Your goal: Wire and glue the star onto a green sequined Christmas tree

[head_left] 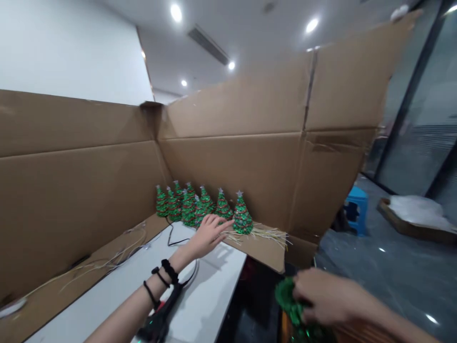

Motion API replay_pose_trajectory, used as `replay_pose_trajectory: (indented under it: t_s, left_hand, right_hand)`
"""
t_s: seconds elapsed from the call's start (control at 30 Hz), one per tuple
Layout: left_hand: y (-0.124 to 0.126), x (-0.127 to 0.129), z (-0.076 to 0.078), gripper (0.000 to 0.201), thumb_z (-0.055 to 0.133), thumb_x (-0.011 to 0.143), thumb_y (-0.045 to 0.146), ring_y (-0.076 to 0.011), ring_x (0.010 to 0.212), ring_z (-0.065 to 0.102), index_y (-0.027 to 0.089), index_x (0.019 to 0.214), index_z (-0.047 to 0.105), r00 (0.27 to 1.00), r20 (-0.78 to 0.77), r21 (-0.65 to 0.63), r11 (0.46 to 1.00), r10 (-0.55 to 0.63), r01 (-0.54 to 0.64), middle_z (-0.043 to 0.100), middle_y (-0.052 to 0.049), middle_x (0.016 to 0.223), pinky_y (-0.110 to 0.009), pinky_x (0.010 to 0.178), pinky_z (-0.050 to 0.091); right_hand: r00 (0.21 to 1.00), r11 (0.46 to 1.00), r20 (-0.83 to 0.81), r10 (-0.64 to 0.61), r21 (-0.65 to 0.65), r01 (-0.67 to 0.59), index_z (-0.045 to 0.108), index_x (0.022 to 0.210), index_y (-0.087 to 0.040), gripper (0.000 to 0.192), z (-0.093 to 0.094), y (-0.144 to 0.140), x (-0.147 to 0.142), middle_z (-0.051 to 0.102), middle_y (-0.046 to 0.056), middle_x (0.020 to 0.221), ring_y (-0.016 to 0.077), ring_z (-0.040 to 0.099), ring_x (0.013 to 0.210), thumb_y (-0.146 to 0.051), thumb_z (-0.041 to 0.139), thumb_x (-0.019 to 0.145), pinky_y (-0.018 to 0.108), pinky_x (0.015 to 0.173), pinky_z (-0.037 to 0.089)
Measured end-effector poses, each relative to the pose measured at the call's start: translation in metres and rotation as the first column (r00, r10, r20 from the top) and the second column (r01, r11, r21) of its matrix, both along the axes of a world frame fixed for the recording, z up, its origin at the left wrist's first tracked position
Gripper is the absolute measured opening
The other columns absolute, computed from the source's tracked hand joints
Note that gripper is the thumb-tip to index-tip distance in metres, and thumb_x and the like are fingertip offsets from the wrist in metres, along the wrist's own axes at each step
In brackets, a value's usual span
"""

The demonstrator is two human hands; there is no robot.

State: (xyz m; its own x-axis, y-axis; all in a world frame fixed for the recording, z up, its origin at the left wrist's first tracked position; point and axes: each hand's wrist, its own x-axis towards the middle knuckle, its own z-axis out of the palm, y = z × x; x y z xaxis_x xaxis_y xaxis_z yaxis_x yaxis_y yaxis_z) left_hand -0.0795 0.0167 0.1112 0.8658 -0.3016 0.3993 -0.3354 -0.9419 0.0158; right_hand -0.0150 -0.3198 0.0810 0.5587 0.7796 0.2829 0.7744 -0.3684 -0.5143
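My left hand (210, 233) reaches over the white table, palm down with fingers stretched out. Its fingertip is at the left side of a small green tinsel Christmas tree (243, 216); whether it touches cannot be made out. More such trees (188, 207), with red bands and star tops, stand in a cluster along the cardboard. At the lower right, my right hand (317, 293) is closed around green tinsel (285, 295), with more shiny green tinsel (303, 333) below it. The hand and tinsel are partly blurred.
Tall cardboard walls (232, 157) enclose the back and left. A black corded tool (162, 312) lies on the white tabletop (214, 281). Pale thin strands (273, 234) and cables (114, 259) lie along the edges. A blue stool (357, 209) stands on the floor at right.
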Motion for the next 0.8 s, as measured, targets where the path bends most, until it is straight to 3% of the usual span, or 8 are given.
replay_pose_trajectory:
  t_s: [0.07,0.17,0.27,0.33,0.47,0.6,0.7,0.8]
  left_hand:
    - [0.002,-0.045,0.042,0.037,0.035,0.1,0.033,-0.0212,0.1,0.053,0.023,0.127,0.058,0.996,0.047,-0.042,0.996,0.082,-0.08,0.067,-0.007,0.103,-0.043,0.101,0.032]
    - [0.002,-0.129,0.089,0.039,0.031,0.101,0.034,-0.0182,0.09,0.058,0.021,0.11,0.067,0.964,0.135,-0.187,0.961,0.231,-0.204,0.071,-0.004,0.094,-0.042,0.102,0.034]
    - [-0.003,-0.221,0.109,0.038,0.032,0.1,0.034,-0.0194,0.103,0.06,0.021,0.12,0.062,0.93,0.167,-0.4,0.884,0.328,-0.24,0.069,-0.006,0.11,-0.039,0.099,0.041]
    - [-0.009,-0.276,0.108,0.043,0.041,0.097,0.038,-0.0213,0.12,0.053,0.025,0.138,0.047,0.926,0.141,-0.527,0.819,0.349,-0.228,0.058,-0.008,0.131,-0.038,0.103,0.042]
    - [-0.021,-0.345,0.081,0.114,0.073,0.073,0.053,-0.029,0.145,0.022,0.032,0.152,-0.006,0.906,0.084,-0.695,0.676,0.414,-0.245,0.02,-0.013,0.158,-0.048,0.114,0.029]
    - [-0.021,-0.362,0.049,0.12,0.074,0.069,0.056,-0.03,0.139,0.035,0.025,0.151,-0.008,0.727,0.14,-0.872,0.431,0.672,-0.23,0.028,-0.018,0.154,-0.049,0.115,0.028]
    - [-0.013,-0.371,0.032,0.094,0.067,0.079,0.051,-0.0262,0.127,0.051,0.023,0.147,0.009,0.521,0.11,-0.958,0.23,0.846,-0.171,0.045,-0.016,0.144,-0.043,0.11,0.038]
    - [-0.003,-0.388,0.016,0.081,0.065,0.081,0.046,-0.0243,0.125,0.053,0.023,0.143,0.019,0.376,0.067,-0.962,0.16,0.924,-0.222,0.052,-0.013,0.138,-0.041,0.11,0.038]
  right_hand:
    - [0.957,0.956,0.004,0.291,-0.042,-0.291,0.064,0.055,-0.025,0.022,0.068,0.028,0.006,0.06,0.001,0.057,0.0144,0.053,0.051,-0.039,0.075,0.067,0.029,0.052,0.044]
    - [0.932,0.866,-0.047,0.361,0.389,-0.316,0.063,0.057,-0.022,0.029,0.135,0.072,-0.017,0.06,0.001,0.062,0.0145,0.056,0.059,-0.043,0.07,0.074,0.028,0.056,0.045]
    - [0.844,0.526,-0.329,0.424,0.848,0.066,0.064,0.069,-0.019,0.025,0.141,0.129,-0.063,0.061,0.001,0.069,0.013,0.057,0.063,-0.042,0.067,0.076,0.029,0.06,0.047]
    - [0.662,0.361,-0.5,0.558,0.865,0.349,0.064,0.08,-0.019,0.021,0.127,0.176,-0.106,0.064,0.002,0.077,0.013,0.061,0.071,-0.039,0.06,0.082,0.03,0.068,0.051]
    - [0.256,0.509,-0.59,0.766,0.799,0.32,0.063,0.099,-0.02,0.04,0.096,0.255,-0.22,0.069,0.006,0.102,0.0194,0.063,0.104,-0.052,0.041,0.089,0.038,0.082,0.055]
    - [0.007,0.669,-0.674,0.739,0.735,0.11,0.061,0.108,-0.02,0.057,0.059,0.294,-0.321,0.069,0.009,0.109,0.022,0.063,0.109,-0.06,0.026,0.09,0.041,0.088,0.054]
    - [0.051,0.682,-0.682,0.73,0.731,0.013,0.061,0.11,-0.019,0.061,0.026,0.307,-0.345,0.069,0.009,0.108,0.0216,0.061,0.111,-0.063,0.024,0.09,0.038,0.088,0.053]
    - [0.302,0.716,-0.649,0.698,0.634,-0.293,0.064,0.089,-0.019,0.054,-0.011,0.312,-0.314,0.069,0.007,0.086,0.0217,0.064,0.089,-0.062,0.031,0.089,0.035,0.079,0.052]
